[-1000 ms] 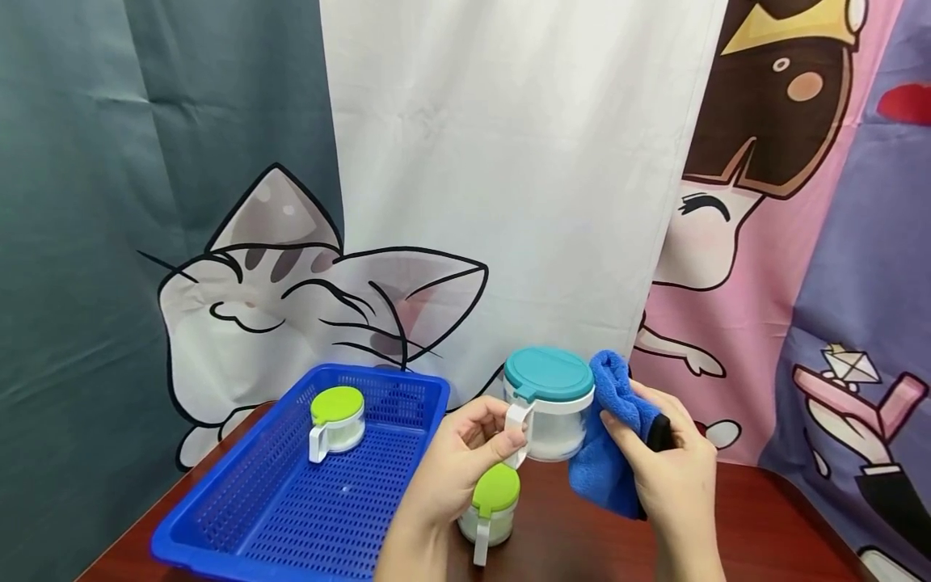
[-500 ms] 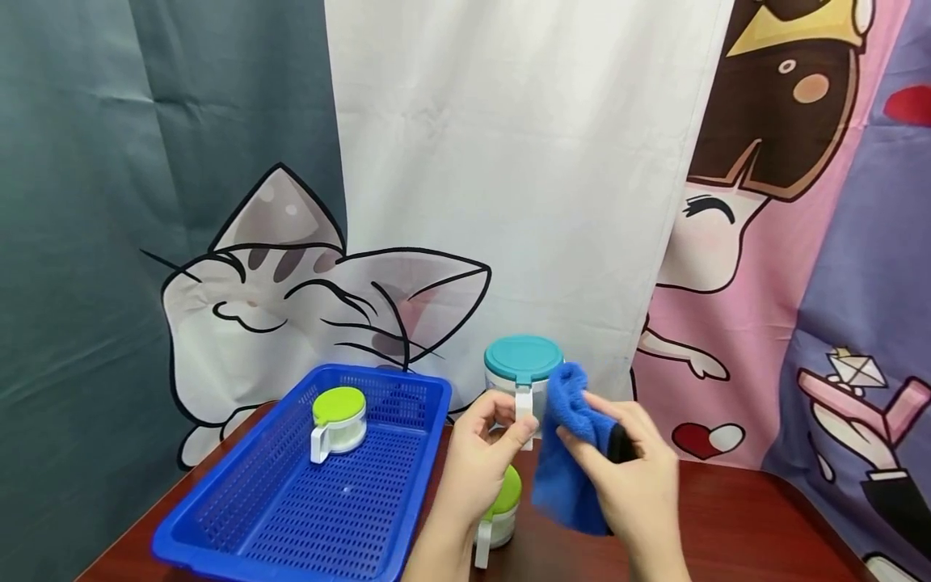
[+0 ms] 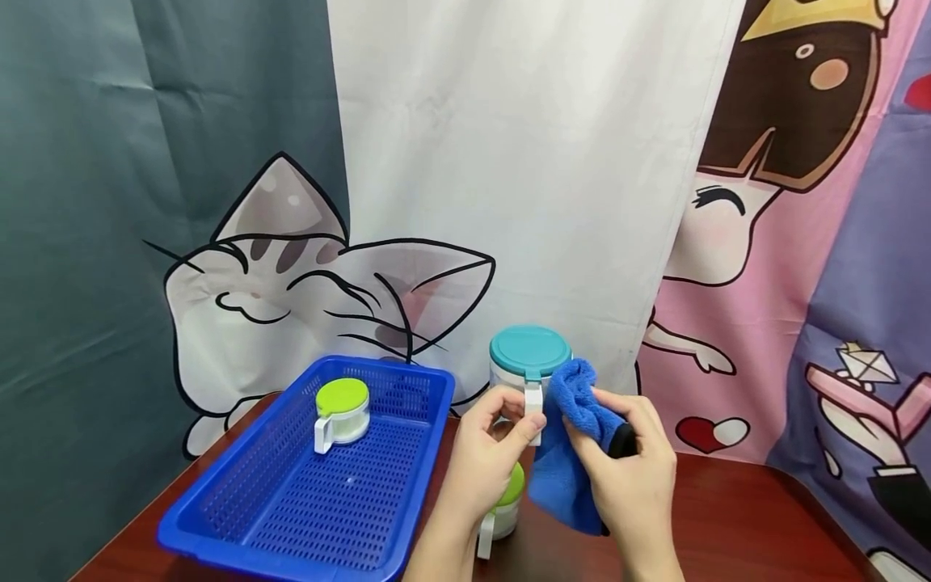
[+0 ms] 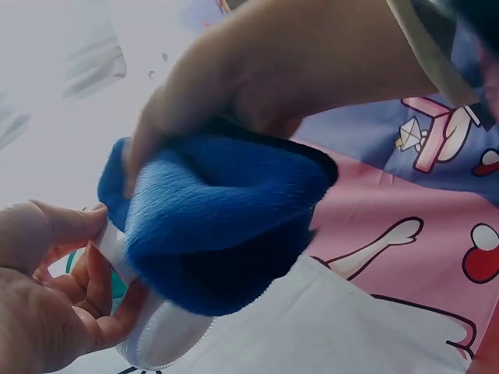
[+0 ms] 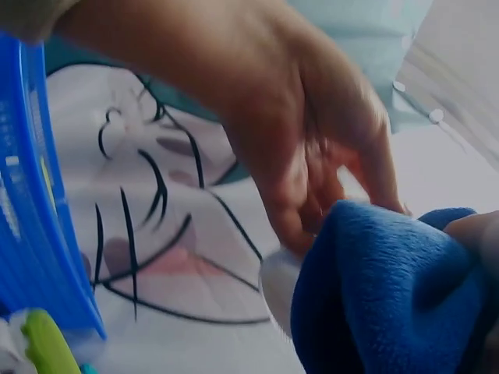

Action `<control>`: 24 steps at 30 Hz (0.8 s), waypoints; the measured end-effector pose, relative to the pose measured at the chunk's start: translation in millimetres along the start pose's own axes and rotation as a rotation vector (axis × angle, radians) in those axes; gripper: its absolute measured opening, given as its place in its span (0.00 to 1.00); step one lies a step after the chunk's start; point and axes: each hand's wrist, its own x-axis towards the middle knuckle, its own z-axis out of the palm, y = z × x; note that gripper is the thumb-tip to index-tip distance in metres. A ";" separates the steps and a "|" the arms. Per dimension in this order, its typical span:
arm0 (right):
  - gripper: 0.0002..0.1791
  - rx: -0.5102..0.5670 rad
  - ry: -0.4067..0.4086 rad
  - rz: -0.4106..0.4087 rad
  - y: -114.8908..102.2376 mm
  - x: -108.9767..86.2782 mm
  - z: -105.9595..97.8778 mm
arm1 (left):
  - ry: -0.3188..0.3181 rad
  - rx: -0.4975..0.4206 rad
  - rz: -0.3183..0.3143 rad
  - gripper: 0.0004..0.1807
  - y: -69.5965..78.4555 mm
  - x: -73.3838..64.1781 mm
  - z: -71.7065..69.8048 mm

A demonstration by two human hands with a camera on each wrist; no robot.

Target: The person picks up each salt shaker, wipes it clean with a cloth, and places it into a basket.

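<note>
My left hand (image 3: pixel 489 457) pinches the white handle of a clear jar with a teal lid (image 3: pixel 529 349), held up above the table. My right hand (image 3: pixel 631 465) grips a bunched blue cloth (image 3: pixel 570 453) with a black edge, close against the right side of the jar and its handle. In the left wrist view the cloth (image 4: pixel 218 218) hides much of the jar, whose round clear base (image 4: pixel 168 335) shows below. Behind my left wrist a smaller jar with a green lid (image 3: pixel 512 489) stands on the table, partly hidden.
To the left stands a blue perforated basket (image 3: pixel 178 529). Inside it, near the back, is another green-lidded jar (image 3: pixel 342 411) with a white handle. The reddish-brown table (image 3: pixel 735 517) meets a printed cartoon curtain (image 3: pixel 524 162) behind.
The teal-lidded jar has shifted left and turned, so its handle now faces me. My right hand has brought the cloth left, from the jar's far side to in front, by the handle.
</note>
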 end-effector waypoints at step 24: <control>0.18 -0.003 0.060 -0.044 5.3 4.9 -3.2 | -0.036 -0.032 -0.023 0.11 4.7 -1.6 -2.5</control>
